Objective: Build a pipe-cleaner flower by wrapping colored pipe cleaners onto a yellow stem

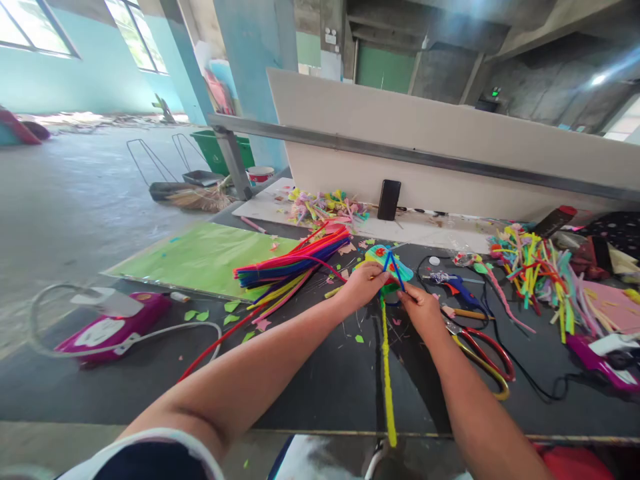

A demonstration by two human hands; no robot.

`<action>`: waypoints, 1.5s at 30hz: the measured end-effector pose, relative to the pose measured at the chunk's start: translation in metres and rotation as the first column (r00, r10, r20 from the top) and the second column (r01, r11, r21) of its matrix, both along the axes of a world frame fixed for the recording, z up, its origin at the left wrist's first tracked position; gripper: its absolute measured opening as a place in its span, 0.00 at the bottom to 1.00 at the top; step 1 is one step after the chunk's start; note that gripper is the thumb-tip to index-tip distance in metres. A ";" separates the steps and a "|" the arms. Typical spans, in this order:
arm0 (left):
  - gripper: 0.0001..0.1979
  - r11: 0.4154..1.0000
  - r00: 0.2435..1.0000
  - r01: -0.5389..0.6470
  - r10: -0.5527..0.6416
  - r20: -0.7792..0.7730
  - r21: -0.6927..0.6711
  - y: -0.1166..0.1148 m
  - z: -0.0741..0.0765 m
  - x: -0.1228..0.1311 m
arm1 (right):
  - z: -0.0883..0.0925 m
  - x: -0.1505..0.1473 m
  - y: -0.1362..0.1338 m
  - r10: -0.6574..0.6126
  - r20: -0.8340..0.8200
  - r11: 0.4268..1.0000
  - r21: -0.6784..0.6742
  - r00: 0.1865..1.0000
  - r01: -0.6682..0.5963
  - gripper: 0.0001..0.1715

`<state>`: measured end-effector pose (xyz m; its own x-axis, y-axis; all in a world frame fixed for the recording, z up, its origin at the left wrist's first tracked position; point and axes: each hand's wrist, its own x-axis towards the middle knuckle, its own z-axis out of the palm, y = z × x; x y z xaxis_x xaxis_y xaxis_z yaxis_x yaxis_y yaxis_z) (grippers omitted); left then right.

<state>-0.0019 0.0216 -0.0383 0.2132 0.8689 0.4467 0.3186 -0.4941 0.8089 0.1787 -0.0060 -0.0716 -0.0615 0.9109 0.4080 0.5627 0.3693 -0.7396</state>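
My left hand (367,279) and my right hand (419,304) are close together over the dark tabletop. Between them is a blue pipe cleaner (396,269) bent into a narrow upside-down V, and each hand pinches one leg of it. Just behind lies a turquoise and yellow piece with red spots (404,265); its kind is unclear. A long yellow pipe cleaner (387,373) runs from below the fingers to the table's front edge, with green at its top. Whether it is joined to the blue one is hidden by the fingers.
Left of my hands lies a bundle of pipe cleaners (300,260) beside a green sheet (185,257). Scissors (487,360), a blue glue gun (457,290) and another pipe-cleaner pile (535,267) are to the right. A phone (389,200) stands behind; purple power strips (117,327) flank the workspace.
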 end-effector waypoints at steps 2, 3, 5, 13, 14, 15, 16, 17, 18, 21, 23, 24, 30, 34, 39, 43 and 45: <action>0.16 0.999 1.000 0.012 -0.011 0.025 -0.036 0.000 0.002 -0.001 | -0.001 -0.001 0.000 0.002 0.004 1.000 -0.012 1.000 -0.002 0.21; 0.16 0.998 0.999 0.027 -0.024 0.042 -0.061 0.000 0.002 -0.001 | -0.001 -0.001 0.000 0.005 0.009 1.000 -0.015 1.000 -0.005 0.21; 0.17 0.989 0.994 0.072 -0.060 0.094 -0.130 -0.002 0.002 0.000 | -0.002 -0.001 0.000 0.012 0.022 1.000 -0.017 1.000 -0.012 0.21; 0.21 0.855 0.911 0.267 -0.074 0.405 -0.445 -0.006 0.009 0.002 | -0.008 -0.002 0.002 0.031 0.054 0.999 -0.035 0.998 -0.030 0.20; 0.21 0.841 0.901 0.292 -0.081 0.426 -0.456 -0.006 0.011 0.003 | -0.008 -0.002 0.002 0.033 0.059 0.999 -0.035 0.998 -0.031 0.20; 0.20 0.828 0.892 0.313 -0.089 0.443 -0.465 -0.006 0.012 0.003 | -0.008 -0.002 0.002 0.032 0.063 0.999 -0.031 0.998 -0.030 0.20; 0.20 0.820 0.885 0.327 -0.090 0.458 -0.471 -0.007 0.013 0.003 | -0.008 -0.002 0.002 0.028 0.064 0.999 -0.024 0.998 -0.027 0.20; 0.20 0.813 0.879 0.334 -0.086 0.470 -0.477 -0.007 0.014 0.004 | -0.008 -0.003 0.001 0.028 0.064 0.999 -0.017 0.998 -0.027 0.20; 0.19 0.807 0.872 0.339 -0.077 0.483 -0.484 -0.007 0.014 0.004 | -0.007 -0.003 0.001 0.032 0.061 0.999 -0.011 0.998 -0.031 0.20; 0.19 0.790 0.849 0.359 -0.056 0.525 -0.496 -0.008 0.015 0.004 | -0.006 -0.004 0.001 0.039 0.052 0.999 -0.003 0.998 -0.039 0.20; 0.17 0.779 0.832 0.385 -0.060 0.552 -0.495 -0.008 0.014 0.005 | -0.005 -0.005 0.000 0.032 0.050 0.999 -0.005 0.998 -0.032 0.19; 0.17 0.776 0.823 0.395 -0.061 0.565 -0.491 -0.008 0.014 0.006 | -0.004 -0.005 0.000 0.029 0.048 1.000 -0.009 0.998 -0.028 0.19; 0.15 0.811 0.751 0.403 -0.028 0.660 -0.424 -0.007 0.017 0.007 | -0.002 -0.005 -0.003 0.047 -0.028 0.995 -0.085 0.999 -0.049 0.24; 0.15 0.875 0.688 0.331 0.031 0.725 -0.352 -0.006 0.024 0.006 | -0.002 -0.008 -0.003 0.058 -0.172 0.979 -0.184 0.983 -0.090 0.32; 0.13 0.902 0.640 0.290 0.065 0.766 -0.319 -0.010 0.028 0.009 | 0.002 -0.012 -0.003 0.015 -0.514 0.899 -0.369 0.858 -0.236 0.28; 0.13 0.921 0.648 0.247 0.075 0.758 -0.302 -0.014 0.027 0.014 | 0.015 -0.013 -0.011 0.043 -0.736 0.746 -0.426 0.676 -0.512 0.19; 0.13 0.927 0.670 0.229 0.072 0.739 -0.297 -0.016 0.026 0.016 | 0.021 -0.012 -0.013 0.036 -0.792 0.668 -0.434 0.609 -0.605 0.19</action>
